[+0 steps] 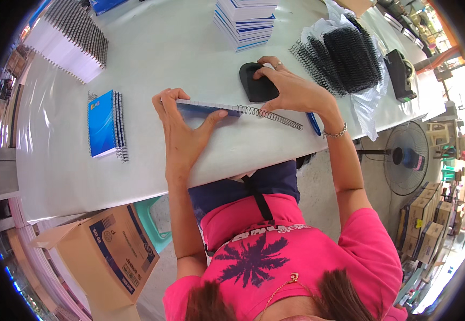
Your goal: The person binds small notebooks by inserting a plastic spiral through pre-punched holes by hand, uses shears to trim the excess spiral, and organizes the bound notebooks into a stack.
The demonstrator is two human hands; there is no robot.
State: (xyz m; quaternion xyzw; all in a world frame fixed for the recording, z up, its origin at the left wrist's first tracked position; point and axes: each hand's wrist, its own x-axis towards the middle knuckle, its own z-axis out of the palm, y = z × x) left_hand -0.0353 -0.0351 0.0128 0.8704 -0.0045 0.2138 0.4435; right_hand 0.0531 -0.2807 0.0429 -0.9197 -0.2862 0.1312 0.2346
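My left hand (185, 134) grips a thin notebook block (211, 108) with a blue cover, standing on its long edge, thumb on the near side and fingers over its far end. A black spiral binding coil (283, 120) runs out from the block's right end and lies slanting along the table. My right hand (291, 88) is curved with thumb and fingers apart. Its thumb tip rests at the coil near the block, while its fingertips touch a flat black rounded pad (249, 85). A blue pen (313, 123) lies beside the right wrist, partly hidden.
On the white table (152, 59) are coil-bound blue notebooks (103, 124), a tall coil-bound stack (72, 43), a stack of unbound blocks (246, 24), a heap of black coils (353, 56) on plastic and a tape dispenser (401, 75). A fan (406, 158) and carton (107, 254) stand beyond the edge.
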